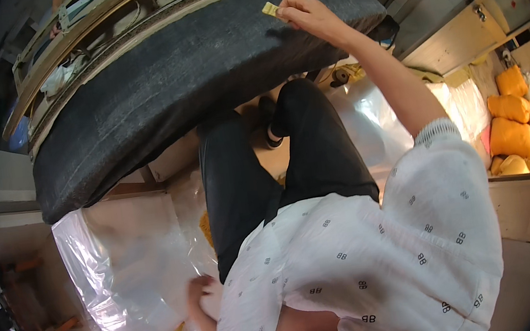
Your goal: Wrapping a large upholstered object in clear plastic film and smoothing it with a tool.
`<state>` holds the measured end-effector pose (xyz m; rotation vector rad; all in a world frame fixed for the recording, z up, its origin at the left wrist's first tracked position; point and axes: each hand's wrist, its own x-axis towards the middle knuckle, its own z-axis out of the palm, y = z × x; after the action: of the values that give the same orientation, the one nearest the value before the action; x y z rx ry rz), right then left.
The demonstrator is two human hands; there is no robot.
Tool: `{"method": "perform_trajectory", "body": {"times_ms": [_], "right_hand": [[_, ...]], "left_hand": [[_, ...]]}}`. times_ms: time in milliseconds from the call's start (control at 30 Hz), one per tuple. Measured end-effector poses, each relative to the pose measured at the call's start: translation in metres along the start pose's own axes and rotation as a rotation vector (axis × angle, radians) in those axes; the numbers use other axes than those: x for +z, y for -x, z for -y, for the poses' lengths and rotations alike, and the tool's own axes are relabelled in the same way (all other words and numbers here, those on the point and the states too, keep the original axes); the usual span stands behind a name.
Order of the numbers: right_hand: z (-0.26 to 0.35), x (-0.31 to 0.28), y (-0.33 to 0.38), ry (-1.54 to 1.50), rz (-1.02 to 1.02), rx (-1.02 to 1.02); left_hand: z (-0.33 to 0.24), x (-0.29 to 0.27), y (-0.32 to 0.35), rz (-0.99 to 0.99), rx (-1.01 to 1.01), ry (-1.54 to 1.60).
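My right hand (304, 15) is stretched out over a long padded surface covered in dark cloth (198, 48). Its thumb and fingers pinch a small, flat, pale yellow piece (270, 9), whose exact kind I cannot make out. A shadow of the hand falls on the cloth just beneath it. Low on the left, beside my body, is my left hand (202, 291), smeared by motion and near a clear plastic sheet (130, 255). Whether its fingers hold anything does not show.
Wooden rails (84, 39) run along the far side of the dark surface. More clear plastic (368, 116) lies right of my legs. Stacked orange bundles (512, 128) stand at the far right, near a pale cabinet (461, 35). A brown wooden frame (33, 300) is at the left.
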<state>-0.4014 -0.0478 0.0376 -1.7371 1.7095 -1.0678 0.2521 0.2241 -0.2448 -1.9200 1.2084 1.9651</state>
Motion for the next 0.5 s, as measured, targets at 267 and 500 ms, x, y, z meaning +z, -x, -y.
{"method": "perform_trajectory", "body": {"times_ms": [267,500], "right_hand": [[0.114,0.006,0.076,-1.337,0.492,0.319],[0.170,-0.025,0.102,-1.472,0.874,0.546]], "left_hand": [[-0.366,-0.095,0.099,-1.229,0.914,-0.128],[-0.442,-0.177,0.039,-1.360,0.980,-0.386]]}}
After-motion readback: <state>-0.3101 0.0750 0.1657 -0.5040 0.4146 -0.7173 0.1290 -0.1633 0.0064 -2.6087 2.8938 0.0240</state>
